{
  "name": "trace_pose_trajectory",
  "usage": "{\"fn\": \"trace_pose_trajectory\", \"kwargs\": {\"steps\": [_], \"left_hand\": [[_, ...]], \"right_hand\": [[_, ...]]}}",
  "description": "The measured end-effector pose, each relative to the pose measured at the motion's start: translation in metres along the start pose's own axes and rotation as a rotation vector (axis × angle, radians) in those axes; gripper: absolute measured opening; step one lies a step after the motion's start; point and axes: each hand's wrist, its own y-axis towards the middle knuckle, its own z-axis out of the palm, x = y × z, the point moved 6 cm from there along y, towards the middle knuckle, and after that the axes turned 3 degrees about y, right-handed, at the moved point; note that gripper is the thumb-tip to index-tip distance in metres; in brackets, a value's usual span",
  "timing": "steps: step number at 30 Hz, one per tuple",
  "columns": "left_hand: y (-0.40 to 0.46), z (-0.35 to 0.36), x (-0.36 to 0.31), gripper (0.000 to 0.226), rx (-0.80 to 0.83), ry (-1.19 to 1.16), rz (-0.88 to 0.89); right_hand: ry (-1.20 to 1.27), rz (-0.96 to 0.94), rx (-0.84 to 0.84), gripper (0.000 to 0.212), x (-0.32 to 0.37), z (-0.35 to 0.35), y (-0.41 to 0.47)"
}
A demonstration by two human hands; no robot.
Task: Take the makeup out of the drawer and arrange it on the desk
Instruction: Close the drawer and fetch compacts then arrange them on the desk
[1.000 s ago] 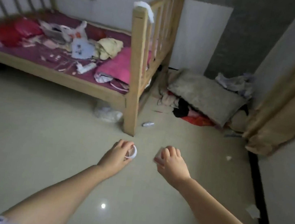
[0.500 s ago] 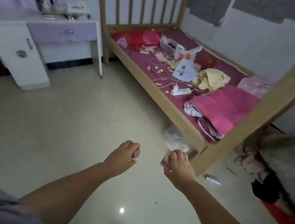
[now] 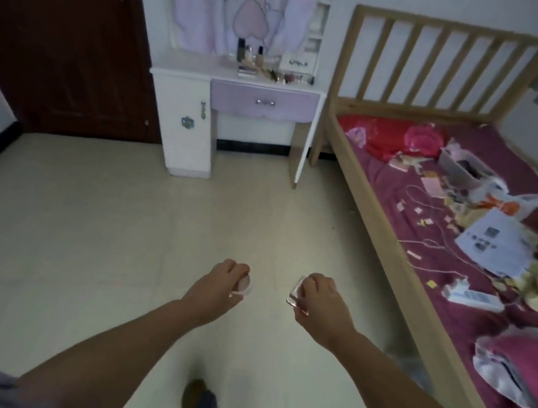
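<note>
My left hand [image 3: 220, 285] grips a small round pale compact [image 3: 244, 285], mostly hidden under the fingers. My right hand [image 3: 320, 295] holds a small square clear-cased compact [image 3: 296, 294] by its edge. Both hands hang out in front of me over the tiled floor. Straight ahead stands the white desk [image 3: 193, 70] with its lilac drawer [image 3: 263, 102] shut. Several bottles and small makeup items [image 3: 273, 66] stand on the desk's right half.
A wooden bed [image 3: 365, 196] with a purple sheet and scattered clutter runs along the right. A dark brown door [image 3: 60, 29] is at the left of the desk. Bare tiled floor [image 3: 120, 217] lies between me and the desk. My foot [image 3: 199, 405] shows at the bottom.
The view has swung left from the bed's foot to face the desk. Both hands have kept hold of their compacts out in front.
</note>
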Motion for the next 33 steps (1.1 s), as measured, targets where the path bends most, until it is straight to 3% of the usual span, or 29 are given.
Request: {"fn": "trace_pose_trajectory", "kwargs": {"steps": [9,16,25,33], "left_hand": [[0.192,-0.086,0.111,0.044,-0.071,0.032,0.022],[0.327,-0.097,0.172,0.044,-0.047,0.038,0.037],[0.528,-0.136,0.258,0.048,-0.158,-0.015,-0.128],[0.649,-0.17,0.352,0.043,-0.201,-0.017,-0.216]], "right_hand": [[0.023,-0.023,-0.047,0.036,-0.007,-0.031,0.235],[-0.011,-0.063,-0.018,0.04,-0.04,-0.026,0.384],[-0.039,-0.234,0.003,0.038,-0.096,-0.056,0.629],[-0.053,-0.374,0.071,0.041,-0.09,-0.058,0.821]]}}
